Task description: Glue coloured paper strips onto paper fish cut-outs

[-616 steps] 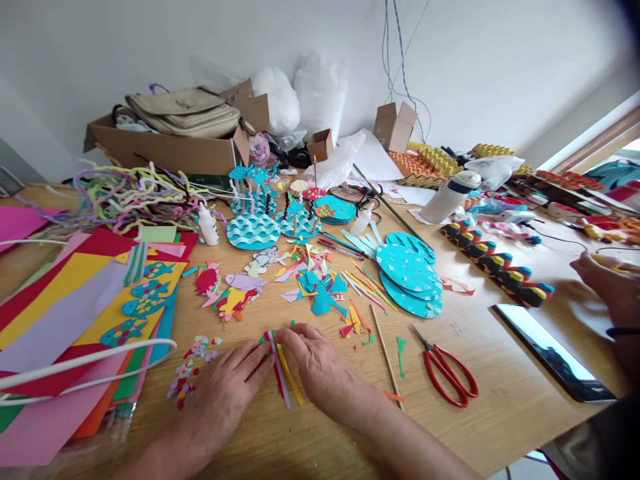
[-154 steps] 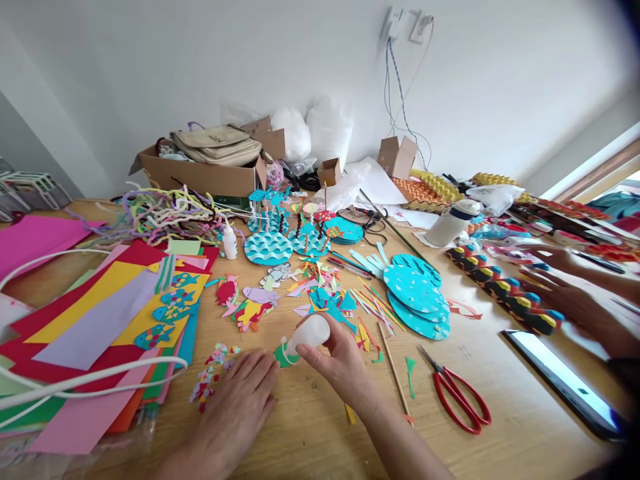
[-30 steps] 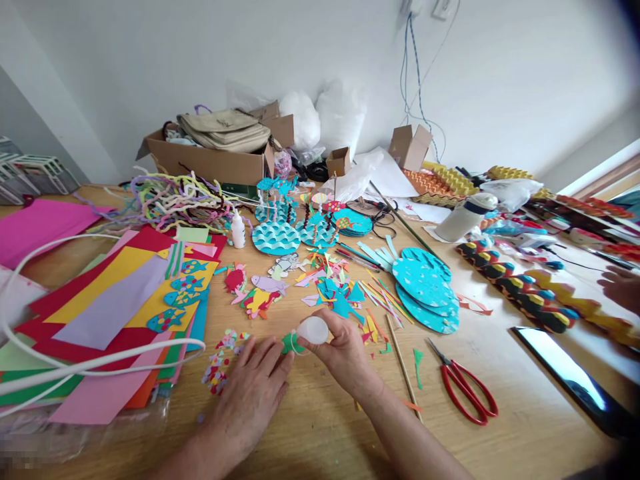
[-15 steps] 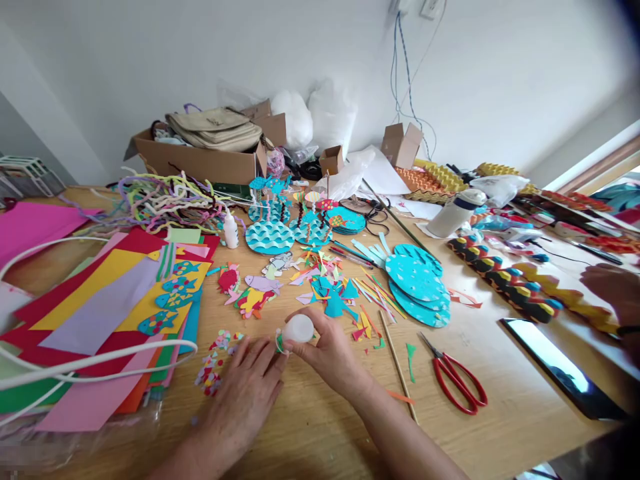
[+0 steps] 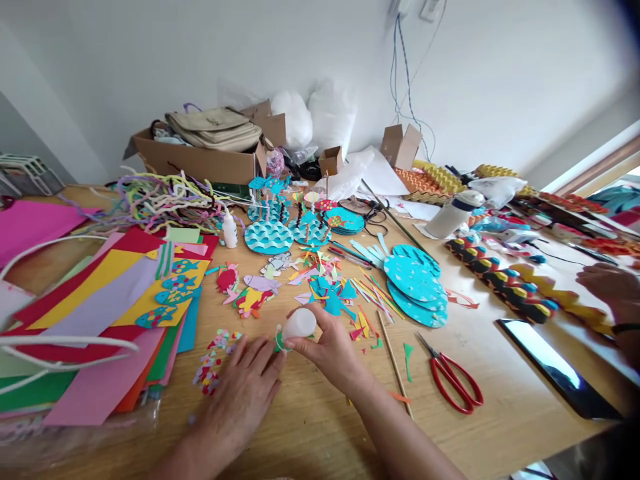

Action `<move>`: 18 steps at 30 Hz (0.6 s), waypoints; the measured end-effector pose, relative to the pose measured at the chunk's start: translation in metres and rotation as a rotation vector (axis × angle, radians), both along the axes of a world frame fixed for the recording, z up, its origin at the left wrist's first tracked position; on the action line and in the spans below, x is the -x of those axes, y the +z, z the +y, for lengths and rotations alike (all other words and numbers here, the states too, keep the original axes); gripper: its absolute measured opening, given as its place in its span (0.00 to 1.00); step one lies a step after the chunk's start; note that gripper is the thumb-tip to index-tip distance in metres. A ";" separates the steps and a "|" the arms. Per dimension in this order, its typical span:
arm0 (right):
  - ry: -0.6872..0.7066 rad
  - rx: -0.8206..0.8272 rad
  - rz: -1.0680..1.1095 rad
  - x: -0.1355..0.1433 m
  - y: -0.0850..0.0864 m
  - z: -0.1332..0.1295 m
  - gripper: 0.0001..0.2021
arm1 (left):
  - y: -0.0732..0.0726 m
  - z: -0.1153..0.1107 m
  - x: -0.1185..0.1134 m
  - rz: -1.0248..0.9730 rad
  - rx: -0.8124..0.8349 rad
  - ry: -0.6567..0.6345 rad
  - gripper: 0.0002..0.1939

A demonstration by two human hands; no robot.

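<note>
- Right hand [image 5: 330, 350] curled round white bottle [image 5: 299, 323], tipped over green paper [image 5: 279, 338]
- Left hand [image 5: 245, 397] flat, fingers extended on worktop [image 5: 310, 437], beside green paper
- Green paper between hands, partly hidden
- Paper dots [image 5: 210, 367] left of left hand
- Scissors [image 5: 441, 363] right of right hand

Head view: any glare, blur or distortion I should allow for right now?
Head view: bright reflections wash over part of the phone screen; head view: a dark, blurred patch covers the upper right corner; head view: wide-angle stretch shows toward the edges; head view: the white bottle in the right hand reads clearly, though its tip is hard to make out.
</note>
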State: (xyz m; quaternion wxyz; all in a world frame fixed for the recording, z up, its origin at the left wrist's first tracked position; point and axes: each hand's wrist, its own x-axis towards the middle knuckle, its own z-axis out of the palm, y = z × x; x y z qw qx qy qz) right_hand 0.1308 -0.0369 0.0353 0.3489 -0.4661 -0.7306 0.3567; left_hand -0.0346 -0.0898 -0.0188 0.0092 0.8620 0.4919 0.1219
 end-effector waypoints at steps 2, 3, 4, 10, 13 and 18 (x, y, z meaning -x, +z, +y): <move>0.010 -0.025 -0.008 0.001 -0.001 0.000 0.13 | 0.000 0.000 -0.001 -0.009 0.008 0.004 0.20; 0.009 -0.034 -0.011 0.001 -0.002 0.000 0.13 | 0.000 0.000 -0.001 -0.014 0.010 0.003 0.19; 0.008 -0.042 -0.012 0.002 -0.002 0.000 0.12 | 0.000 0.000 0.000 -0.018 0.011 0.000 0.19; 0.010 -0.052 0.016 0.002 -0.002 0.000 0.11 | -0.001 0.000 0.001 -0.002 0.015 -0.013 0.18; 0.005 -0.020 0.052 0.002 -0.001 0.000 0.11 | -0.002 0.000 0.000 0.002 0.010 -0.013 0.19; 0.018 0.022 0.115 0.002 -0.005 0.001 0.11 | -0.001 -0.001 -0.001 0.001 0.012 -0.002 0.19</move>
